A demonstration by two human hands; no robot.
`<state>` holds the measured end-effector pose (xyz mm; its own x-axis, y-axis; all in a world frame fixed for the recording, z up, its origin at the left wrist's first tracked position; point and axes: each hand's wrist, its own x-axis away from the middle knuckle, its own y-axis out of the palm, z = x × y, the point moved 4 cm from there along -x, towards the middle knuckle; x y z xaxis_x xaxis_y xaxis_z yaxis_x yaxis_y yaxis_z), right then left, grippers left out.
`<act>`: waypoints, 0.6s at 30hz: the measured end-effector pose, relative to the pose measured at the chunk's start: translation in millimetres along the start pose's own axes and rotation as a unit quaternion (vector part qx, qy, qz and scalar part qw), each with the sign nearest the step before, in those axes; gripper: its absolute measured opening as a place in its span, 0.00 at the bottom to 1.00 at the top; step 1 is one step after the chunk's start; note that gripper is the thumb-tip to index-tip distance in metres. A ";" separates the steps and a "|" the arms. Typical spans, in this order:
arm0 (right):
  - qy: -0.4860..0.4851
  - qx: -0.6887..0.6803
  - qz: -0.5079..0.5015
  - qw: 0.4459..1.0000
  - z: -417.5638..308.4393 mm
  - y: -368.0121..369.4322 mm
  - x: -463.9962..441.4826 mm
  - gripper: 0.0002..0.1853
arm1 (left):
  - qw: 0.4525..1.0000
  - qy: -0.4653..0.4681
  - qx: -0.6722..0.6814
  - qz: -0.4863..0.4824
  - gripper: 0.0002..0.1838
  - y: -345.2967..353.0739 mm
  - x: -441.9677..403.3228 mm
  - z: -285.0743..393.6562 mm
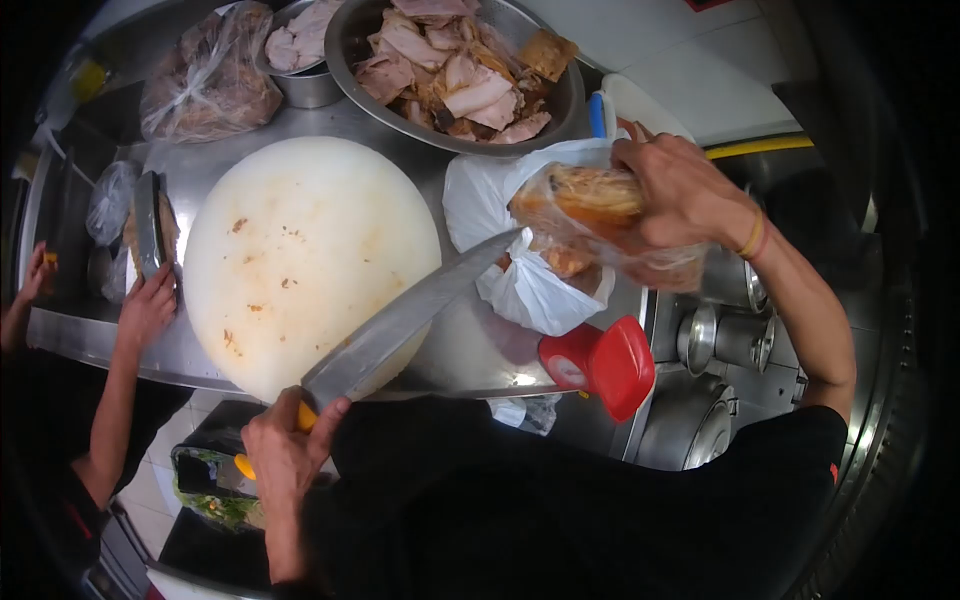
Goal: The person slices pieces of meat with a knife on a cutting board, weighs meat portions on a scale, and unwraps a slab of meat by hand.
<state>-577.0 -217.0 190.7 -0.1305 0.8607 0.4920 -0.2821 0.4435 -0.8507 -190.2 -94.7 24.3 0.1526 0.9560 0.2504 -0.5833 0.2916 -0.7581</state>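
Observation:
My left hand (285,440) is closed round the yellow handle of a large knife (400,310). The blade points up and right across the edge of a round white cutting board (310,250), its tip near a white plastic bag (550,295). Brown crumbs dot the board. On the right, my right hand (680,185) grips a clear plastic bag of cooked meat (590,198) over the opening of the white bag. More meat shows inside the white bag.
A metal bowl (350,95) of sliced meat stands at the back, beside a tied bag of meat (210,80). A red scale (615,365) sits at the front right. At left, a co-worker's hand (148,305) touches a cleaver (150,225). Metal pots (685,420) stand lower right.

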 end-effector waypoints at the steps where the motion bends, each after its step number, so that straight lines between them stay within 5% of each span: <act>1: 0.016 0.004 0.008 1.000 -0.1 -9.7 9.8 0.25 | 1.000 -0.012 0.007 -0.001 0.28 -4.9 0.2 -1.7; 12: 0.023 -0.052 0.302 0.952 -13.8 -89.5 86.8 0.27 | 0.978 -0.064 0.137 0.142 0.24 -5.9 38.0 -77.2; 18: -0.043 -0.283 0.181 0.941 -86.8 -38.0 25.1 0.28 | 0.931 -0.110 0.269 0.222 0.21 -13.9 81.6 -108.5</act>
<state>-487.0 -190.6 219.3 -0.2039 0.9684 0.1438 0.3432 0.2082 -0.9159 -83.1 -17.5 -10.0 -0.3307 0.9322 0.1469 -0.8743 -0.2440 -0.4196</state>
